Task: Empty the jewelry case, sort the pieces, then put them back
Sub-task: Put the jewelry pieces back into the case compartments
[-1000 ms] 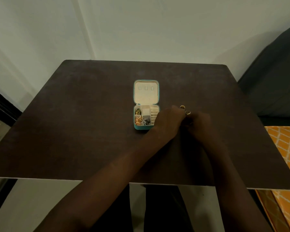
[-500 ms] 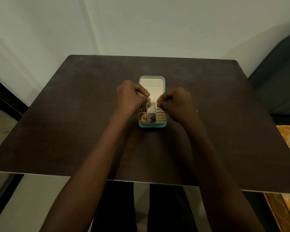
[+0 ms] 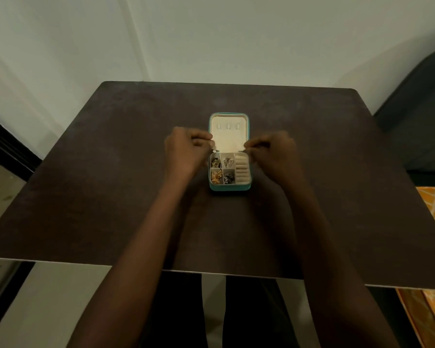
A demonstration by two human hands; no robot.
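Head view: hands moved to the case hinge

Half a second earlier your hands hovered over the jewelry case [image 3: 229, 172]. Your left hand [image 3: 186, 153] and right hand [image 3: 274, 154] then flanked its hinge, fingers curled; any grip was unclear. Four compartments held pieces, so refilling looked nearly finished.

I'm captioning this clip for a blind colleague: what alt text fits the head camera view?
A person's left hand and right hand pinch either side of an open teal jewelry case in the middle of a dark brown table. Four small compartments hold gold, silver and dark pieces; the cream ring rolls and the lid look empty.
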